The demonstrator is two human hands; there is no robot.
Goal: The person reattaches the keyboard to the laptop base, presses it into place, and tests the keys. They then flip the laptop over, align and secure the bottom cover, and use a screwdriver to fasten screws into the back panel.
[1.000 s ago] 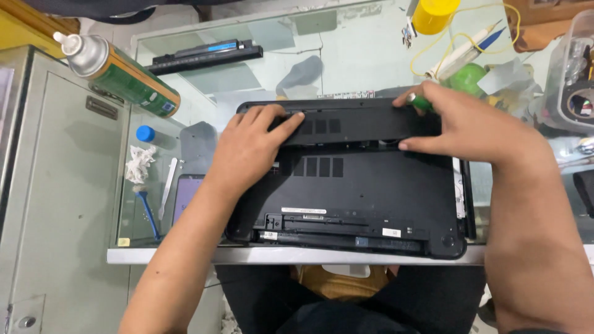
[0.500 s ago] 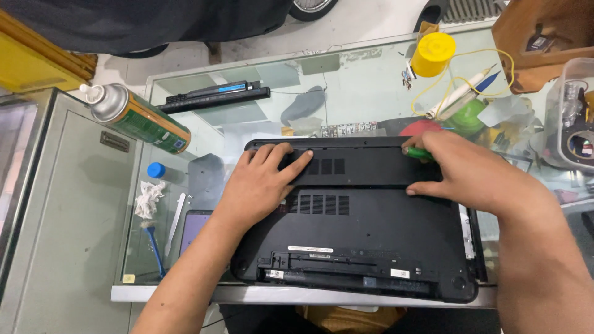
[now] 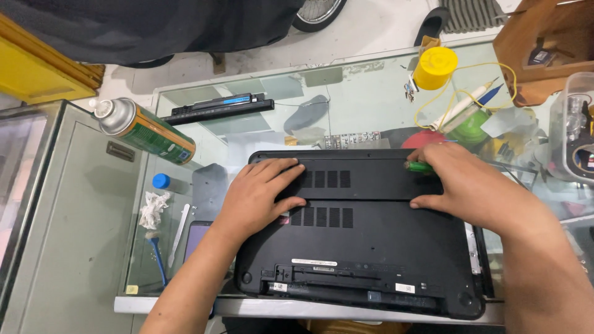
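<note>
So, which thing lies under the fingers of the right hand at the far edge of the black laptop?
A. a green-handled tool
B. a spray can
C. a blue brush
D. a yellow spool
A: the right hand rests on the laptop with a green-handled tool under its fingers.

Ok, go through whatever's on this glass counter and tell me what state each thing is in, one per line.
laptop: upside down, bottom cover on, empty battery bay along the near edge
left hand: flat on the laptop's base, fingers spread
right hand: pressing the base, gripping a green tool
battery pack: out of the laptop, lying flat
spray can: on its side, nozzle on
yellow tub: lid shut
</note>
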